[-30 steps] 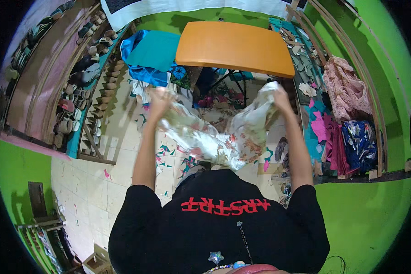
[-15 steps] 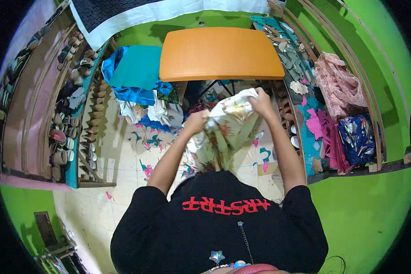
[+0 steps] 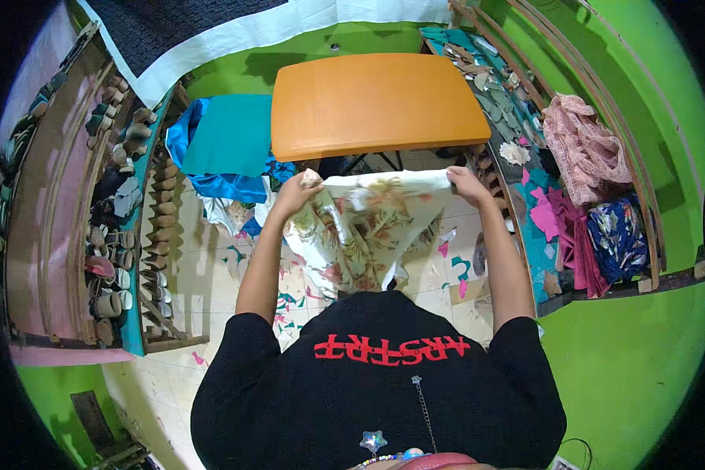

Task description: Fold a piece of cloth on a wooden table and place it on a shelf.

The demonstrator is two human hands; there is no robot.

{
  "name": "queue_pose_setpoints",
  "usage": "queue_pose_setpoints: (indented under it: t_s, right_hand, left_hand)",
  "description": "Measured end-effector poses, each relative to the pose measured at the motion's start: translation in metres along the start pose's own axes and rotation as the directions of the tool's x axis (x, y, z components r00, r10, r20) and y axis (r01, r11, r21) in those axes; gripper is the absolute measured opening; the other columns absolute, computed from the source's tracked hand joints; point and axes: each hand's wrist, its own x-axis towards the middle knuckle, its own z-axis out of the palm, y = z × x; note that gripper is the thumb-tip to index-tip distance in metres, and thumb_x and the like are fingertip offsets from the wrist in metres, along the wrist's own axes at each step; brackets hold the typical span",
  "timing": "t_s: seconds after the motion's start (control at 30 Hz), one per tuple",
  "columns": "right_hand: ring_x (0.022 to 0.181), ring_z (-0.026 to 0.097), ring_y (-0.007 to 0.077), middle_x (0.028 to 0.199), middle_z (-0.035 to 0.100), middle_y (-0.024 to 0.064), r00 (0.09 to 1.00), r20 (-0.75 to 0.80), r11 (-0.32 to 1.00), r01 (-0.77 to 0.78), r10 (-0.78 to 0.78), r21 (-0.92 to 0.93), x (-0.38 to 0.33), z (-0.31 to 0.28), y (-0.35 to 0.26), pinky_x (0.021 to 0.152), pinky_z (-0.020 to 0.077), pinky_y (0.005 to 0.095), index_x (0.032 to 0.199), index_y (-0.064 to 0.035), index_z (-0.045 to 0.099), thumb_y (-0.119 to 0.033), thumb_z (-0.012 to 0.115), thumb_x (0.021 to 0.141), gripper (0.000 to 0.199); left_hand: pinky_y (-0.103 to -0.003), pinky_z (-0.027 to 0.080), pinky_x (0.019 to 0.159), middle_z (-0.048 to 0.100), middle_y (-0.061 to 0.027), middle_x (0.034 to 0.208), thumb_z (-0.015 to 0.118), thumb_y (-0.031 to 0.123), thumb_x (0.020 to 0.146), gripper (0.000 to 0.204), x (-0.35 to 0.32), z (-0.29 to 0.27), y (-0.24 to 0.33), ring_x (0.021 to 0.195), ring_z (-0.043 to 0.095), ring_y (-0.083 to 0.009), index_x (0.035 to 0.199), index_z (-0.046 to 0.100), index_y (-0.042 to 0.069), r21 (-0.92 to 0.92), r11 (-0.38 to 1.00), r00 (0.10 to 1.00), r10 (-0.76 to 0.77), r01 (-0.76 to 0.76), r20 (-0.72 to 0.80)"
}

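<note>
Between my two hands a white cloth with a brown and green flower print (image 3: 376, 211) hangs down, its top edge pulled nearly straight. My left hand (image 3: 296, 193) is closed on one corner, with a bunched bit of fabric showing at the fingers. At the other end of that edge, my right hand (image 3: 468, 186) grips the cloth. The lower part falls in folds toward my black shirt. Just beyond the cloth stands an orange table (image 3: 380, 106), apart from both hands.
Left of the table, a teal sheet (image 3: 227, 135) lies over blue fabric. Shoe lasts fill the left rack (image 3: 160, 223). The right shelf holds leather-like scraps (image 3: 501, 110), pink lace fabric (image 3: 583, 149) and a dark blue patterned bundle (image 3: 617, 239). Coloured offcuts (image 3: 460, 270) litter the tiled floor.
My hands have moved apart, the left one outward and up, the right one slightly lower. The cloth's top edge has gone from slanted and slack to stretched and level.
</note>
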Motion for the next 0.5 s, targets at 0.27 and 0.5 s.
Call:
queue_pose_setpoints:
  t_s: [0.27,0.5]
  right_hand:
    - [0.102,0.046,0.0329,0.111,0.044,0.0257,0.944,-0.301,0.721,-0.117,-0.133,-0.683,-0.021,-0.043,0.085,0.087,0.0361,0.0345,0.116,0.0032,0.027,-0.040,0.074,0.052,0.090]
    - [0.089,0.054,0.0304,0.091,0.058,0.0159,0.954,-0.239,0.372,-0.291,0.179,-0.882,-0.062,-0.113,0.153,0.077,0.0426,0.0371,0.104,-0.0081,0.051,-0.014,0.066,0.056,0.051]
  left_hand:
    - [-0.039,0.044,0.064,0.057,-0.0178,0.087,0.065,0.027,0.064,0.037,-0.026,-0.014,-0.100,0.078,0.055,-0.0326,0.088,0.051,0.003,0.379,0.857,0.922,-0.242,0.349,-0.301]
    - [-0.037,0.045,0.070,0.057,-0.0173,0.091,0.059,0.024,0.067,0.037,-0.113,-0.019,-0.174,0.081,0.056,-0.0308,0.095,0.054,0.001,0.490,0.374,0.600,-0.651,0.787,-0.465]
